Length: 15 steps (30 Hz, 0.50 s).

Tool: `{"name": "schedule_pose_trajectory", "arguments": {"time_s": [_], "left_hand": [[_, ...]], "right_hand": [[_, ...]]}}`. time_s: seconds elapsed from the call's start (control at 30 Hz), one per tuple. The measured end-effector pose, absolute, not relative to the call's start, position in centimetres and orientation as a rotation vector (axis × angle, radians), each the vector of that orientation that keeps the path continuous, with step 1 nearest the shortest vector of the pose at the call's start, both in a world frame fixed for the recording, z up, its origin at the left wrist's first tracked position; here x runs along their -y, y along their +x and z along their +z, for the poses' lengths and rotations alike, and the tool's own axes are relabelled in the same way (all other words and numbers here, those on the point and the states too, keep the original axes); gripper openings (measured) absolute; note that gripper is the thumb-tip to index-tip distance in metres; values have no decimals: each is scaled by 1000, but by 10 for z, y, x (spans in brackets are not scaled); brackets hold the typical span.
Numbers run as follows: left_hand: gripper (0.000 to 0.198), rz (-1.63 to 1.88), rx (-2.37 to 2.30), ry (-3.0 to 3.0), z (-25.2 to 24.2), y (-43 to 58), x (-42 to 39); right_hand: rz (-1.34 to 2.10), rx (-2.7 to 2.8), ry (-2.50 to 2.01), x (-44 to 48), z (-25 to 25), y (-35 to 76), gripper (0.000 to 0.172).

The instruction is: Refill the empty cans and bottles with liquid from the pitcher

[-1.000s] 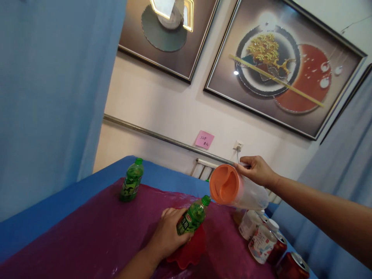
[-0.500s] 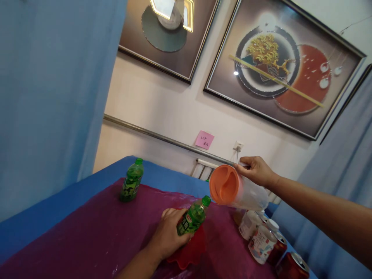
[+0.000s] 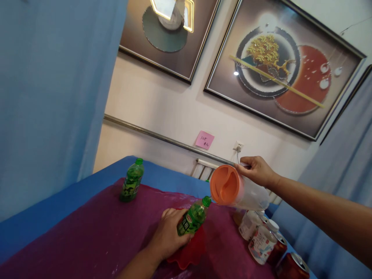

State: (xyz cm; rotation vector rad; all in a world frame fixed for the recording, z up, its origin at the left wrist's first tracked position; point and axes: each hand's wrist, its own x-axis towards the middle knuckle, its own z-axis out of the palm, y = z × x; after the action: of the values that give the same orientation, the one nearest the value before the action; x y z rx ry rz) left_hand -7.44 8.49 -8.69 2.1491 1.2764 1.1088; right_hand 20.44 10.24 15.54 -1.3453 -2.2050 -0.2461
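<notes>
My left hand [image 3: 171,234] is wrapped round a green drink bottle [image 3: 192,219], which leans to the right with its green cap on, above a red scalloped dish [image 3: 188,252]. My right hand [image 3: 257,170] grips the handle of a clear plastic pitcher [image 3: 251,195]. The pitcher lies tipped on its side in the air, its orange lid [image 3: 225,185] facing left and close to the bottle's cap. Most of the handle is hidden by my fingers. Whether liquid is flowing I cannot tell.
Another green bottle [image 3: 132,181] stands at the back left of the purple cover [image 3: 95,228]. White-labelled bottles [image 3: 262,244] and red cans [image 3: 293,266] line the right edge. A blue curtain [image 3: 52,97] hangs at left; a metal rail [image 3: 162,137] runs along the wall behind.
Almost nothing differs. Both hands hold the bottle and the pitcher in nearly the same places, with only a very slight shift in view.
</notes>
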Motion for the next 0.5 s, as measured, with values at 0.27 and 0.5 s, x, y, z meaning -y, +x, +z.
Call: {"name": "schedule_pose_trajectory", "arguments": {"time_s": [0.27,0.5], "left_hand": [[58,1122,-1267,2162,-90,-75,-86],[60,1128,-1270,2159,-90,-75,-86]], "right_hand": [[-238,2213,-1334,-102,155,204,46],[-230,2216,-1350,-102,155,205,46]]}}
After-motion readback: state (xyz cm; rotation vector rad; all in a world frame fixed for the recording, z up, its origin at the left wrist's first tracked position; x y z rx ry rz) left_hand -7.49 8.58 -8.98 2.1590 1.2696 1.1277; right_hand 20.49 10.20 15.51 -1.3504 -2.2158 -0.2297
